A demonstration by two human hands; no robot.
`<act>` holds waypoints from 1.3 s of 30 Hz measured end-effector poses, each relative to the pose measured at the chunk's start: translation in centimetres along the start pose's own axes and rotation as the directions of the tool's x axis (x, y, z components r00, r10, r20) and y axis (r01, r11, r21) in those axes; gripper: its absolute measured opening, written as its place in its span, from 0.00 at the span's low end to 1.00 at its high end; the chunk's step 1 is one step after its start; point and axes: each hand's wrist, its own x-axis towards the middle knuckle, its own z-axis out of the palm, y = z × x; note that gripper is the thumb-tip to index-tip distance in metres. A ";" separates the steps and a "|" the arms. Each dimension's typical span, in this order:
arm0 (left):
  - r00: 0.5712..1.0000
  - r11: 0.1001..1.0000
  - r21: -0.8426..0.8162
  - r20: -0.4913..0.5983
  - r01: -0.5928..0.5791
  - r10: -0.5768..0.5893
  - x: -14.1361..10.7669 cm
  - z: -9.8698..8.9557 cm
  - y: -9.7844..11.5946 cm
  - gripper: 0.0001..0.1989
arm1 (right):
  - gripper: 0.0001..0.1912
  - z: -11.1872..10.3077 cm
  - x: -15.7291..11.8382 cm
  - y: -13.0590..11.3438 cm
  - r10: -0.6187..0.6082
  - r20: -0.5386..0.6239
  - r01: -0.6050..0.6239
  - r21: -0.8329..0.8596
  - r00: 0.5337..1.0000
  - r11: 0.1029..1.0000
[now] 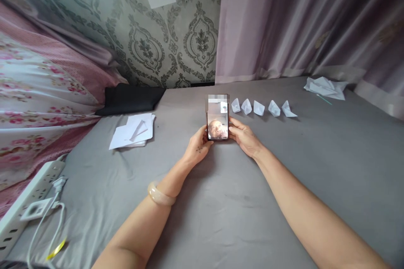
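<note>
Smartphone [217, 118], a slim, dark-edged rectangle with a lit glass screen, is straight ahead of the person and directly between the two bare hands. Its long axis runs up and away from the person, nearly square to the line joining the hands, and its screen faces back toward the wearer. Whether its lower edge rests on the grey, lightly creased cloth surface [221, 210] or is lifted off it, I cannot tell.

Neither hand is nearer: both touch it, one at each long side. The left hand [199, 145] is closed on the lower left edge, thumb toward the bottom corner, with the other fingers mostly hidden behind. The right hand [244, 136] holds the opposite edge, its fingers reaching forward along the side and only slightly spread. The hands are apart by the phone's width, clamped on it from both sides, and nothing else shows in either.

Beyond the right fingers, five small, white, folded paper shapes [259, 108] stand in a row leading rightward from just beside the phone. On the left, well apart from the left hand, lies a loose, flat stack of white paper sheets [123, 135].
</note>
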 end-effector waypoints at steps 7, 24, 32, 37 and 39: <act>1.000 1.000 0.008 0.001 -0.027 0.027 0.0 0.0 0.2 0.23 | 0.27 0.1 0.0 -0.1 0.017 -0.009 -0.017 0.005 1.000 1.000; 1.000 0.999 -0.020 0.002 -0.028 0.028 0.0 -0.1 0.4 0.23 | 0.26 -0.5 0.2 0.5 -0.019 0.030 0.019 -0.022 0.999 1.000; 1.000 0.999 -0.026 0.004 -0.020 0.020 -0.1 -0.2 0.8 0.25 | 0.26 0.0 -0.1 -0.1 -0.013 0.021 0.013 -0.017 1.000 1.000; 1.000 1.000 -0.019 0.001 -0.011 0.011 -0.1 -0.2 0.9 0.24 | 0.26 0.0 -0.1 -0.1 -0.008 0.015 0.009 -0.004 1.000 1.000; 1.000 1.000 -0.021 0.001 -0.005 0.005 -0.1 -0.2 0.9 0.23 | 0.26 0.0 -0.1 0.0 -0.009 0.017 0.009 -0.005 1.000 1.000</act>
